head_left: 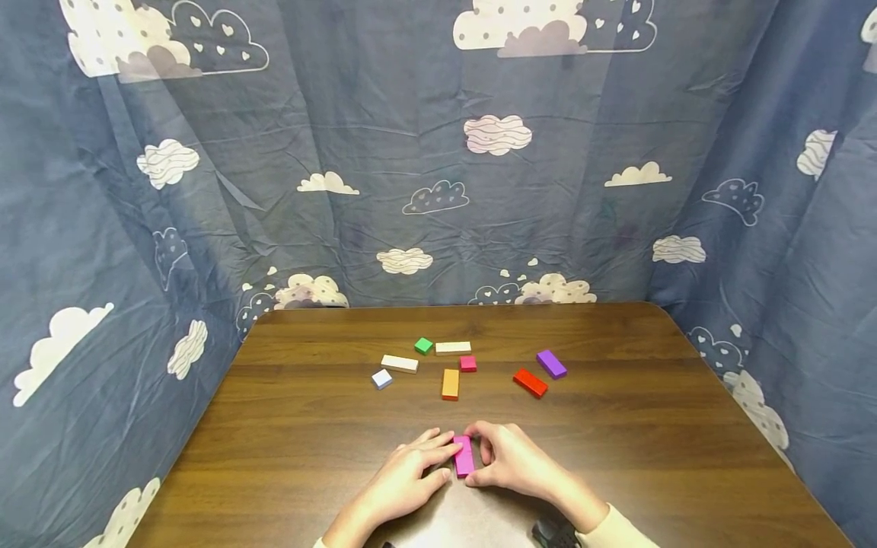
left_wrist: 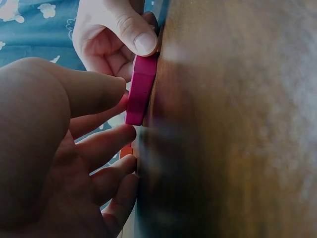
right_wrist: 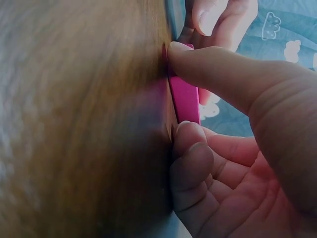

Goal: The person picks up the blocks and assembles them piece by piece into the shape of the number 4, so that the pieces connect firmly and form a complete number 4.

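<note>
Magenta block (head_left: pixel 464 459) on the counter (head_left: pixel 288 449), clamped end to end by the right hand (head_left: pixel 512 457), touched by the spread fingers of the left hand (head_left: pixel 409 473); could skew or slip if pressed unevenly.

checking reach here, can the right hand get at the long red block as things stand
Probably yes: the long red block lies ahead of the right hand, with nothing between them. That hand seems to grip the magenta block, so it would likely have to let go first.
</note>
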Action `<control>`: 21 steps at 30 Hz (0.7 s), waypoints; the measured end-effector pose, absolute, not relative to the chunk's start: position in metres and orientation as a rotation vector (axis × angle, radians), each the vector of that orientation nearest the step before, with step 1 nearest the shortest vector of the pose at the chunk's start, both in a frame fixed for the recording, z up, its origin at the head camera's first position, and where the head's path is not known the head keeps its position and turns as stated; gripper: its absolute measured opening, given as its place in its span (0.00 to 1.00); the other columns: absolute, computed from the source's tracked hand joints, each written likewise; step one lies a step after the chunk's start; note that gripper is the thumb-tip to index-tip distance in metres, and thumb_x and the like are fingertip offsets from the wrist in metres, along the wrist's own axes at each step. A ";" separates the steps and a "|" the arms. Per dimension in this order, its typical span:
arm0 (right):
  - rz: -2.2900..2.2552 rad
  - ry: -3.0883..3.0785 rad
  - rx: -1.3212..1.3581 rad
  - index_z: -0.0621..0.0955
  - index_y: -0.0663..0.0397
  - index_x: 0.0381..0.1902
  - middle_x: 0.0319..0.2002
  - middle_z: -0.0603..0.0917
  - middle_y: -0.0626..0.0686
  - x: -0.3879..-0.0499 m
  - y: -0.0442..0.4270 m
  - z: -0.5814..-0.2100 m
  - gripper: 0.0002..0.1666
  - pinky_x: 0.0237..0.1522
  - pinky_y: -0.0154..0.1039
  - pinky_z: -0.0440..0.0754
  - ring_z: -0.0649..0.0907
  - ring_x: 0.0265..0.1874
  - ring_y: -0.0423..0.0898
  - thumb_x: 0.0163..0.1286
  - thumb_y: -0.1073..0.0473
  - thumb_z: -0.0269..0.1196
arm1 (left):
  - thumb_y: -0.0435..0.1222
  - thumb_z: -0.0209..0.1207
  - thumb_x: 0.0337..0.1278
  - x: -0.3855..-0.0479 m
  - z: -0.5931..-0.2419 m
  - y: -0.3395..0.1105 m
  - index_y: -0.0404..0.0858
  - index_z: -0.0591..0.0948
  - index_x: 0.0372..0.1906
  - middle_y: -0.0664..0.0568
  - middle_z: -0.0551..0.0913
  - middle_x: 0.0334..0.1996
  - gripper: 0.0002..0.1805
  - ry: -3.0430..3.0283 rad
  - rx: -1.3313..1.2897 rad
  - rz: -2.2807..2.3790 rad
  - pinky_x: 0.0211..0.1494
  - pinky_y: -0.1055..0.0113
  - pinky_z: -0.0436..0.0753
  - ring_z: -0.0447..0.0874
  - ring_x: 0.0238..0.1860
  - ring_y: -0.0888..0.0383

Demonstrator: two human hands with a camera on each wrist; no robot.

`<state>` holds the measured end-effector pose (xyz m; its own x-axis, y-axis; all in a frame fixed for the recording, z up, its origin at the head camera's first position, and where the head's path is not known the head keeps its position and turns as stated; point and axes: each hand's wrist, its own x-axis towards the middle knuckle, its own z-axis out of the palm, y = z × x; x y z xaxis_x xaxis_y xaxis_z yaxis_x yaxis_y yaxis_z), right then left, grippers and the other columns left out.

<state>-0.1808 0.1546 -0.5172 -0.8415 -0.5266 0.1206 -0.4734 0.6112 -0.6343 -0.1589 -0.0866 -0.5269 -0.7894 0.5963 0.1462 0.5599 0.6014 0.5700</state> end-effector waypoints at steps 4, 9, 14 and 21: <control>-1.043 2.751 -0.857 0.81 0.51 0.49 0.21 0.77 0.43 -0.181 0.154 -0.517 0.33 0.23 0.30 0.70 0.71 0.19 0.32 0.47 0.48 0.82 | 0.42 0.56 0.71 -0.157 -0.525 -0.087 0.50 0.77 0.69 0.53 0.71 0.71 0.24 2.764 0.983 0.953 0.65 0.32 0.66 0.62 0.74 0.46; -1.047 2.749 -0.857 0.80 0.51 0.49 0.21 0.77 0.43 -0.181 0.154 -0.517 0.33 0.23 0.30 0.70 0.71 0.19 0.31 0.47 0.49 0.82 | 0.43 0.56 0.71 -0.157 -0.524 -0.086 0.50 0.76 0.70 0.53 0.71 0.71 0.24 2.756 0.984 0.950 0.65 0.32 0.66 0.62 0.74 0.46; -1.040 2.756 -0.857 0.80 0.50 0.49 0.21 0.77 0.43 -0.180 0.153 -0.516 0.33 0.23 0.30 0.70 0.71 0.19 0.31 0.47 0.49 0.82 | 0.43 0.56 0.71 -0.158 -0.527 -0.087 0.51 0.76 0.70 0.54 0.71 0.71 0.24 2.753 0.982 0.954 0.65 0.32 0.65 0.62 0.74 0.47; -1.038 2.755 -0.865 0.80 0.52 0.49 0.21 0.77 0.43 -0.179 0.152 -0.514 0.33 0.22 0.30 0.70 0.70 0.19 0.31 0.46 0.51 0.82 | 0.44 0.56 0.71 -0.159 -0.531 -0.088 0.51 0.76 0.70 0.54 0.71 0.71 0.25 2.765 1.011 0.940 0.64 0.32 0.67 0.63 0.74 0.47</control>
<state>-0.1786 0.1522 -0.5140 -0.8387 -0.5301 0.1252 -0.4809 0.6127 -0.6272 -0.1595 -0.0877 -0.5307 -0.7848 0.6005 0.1529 0.5692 0.6011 0.5609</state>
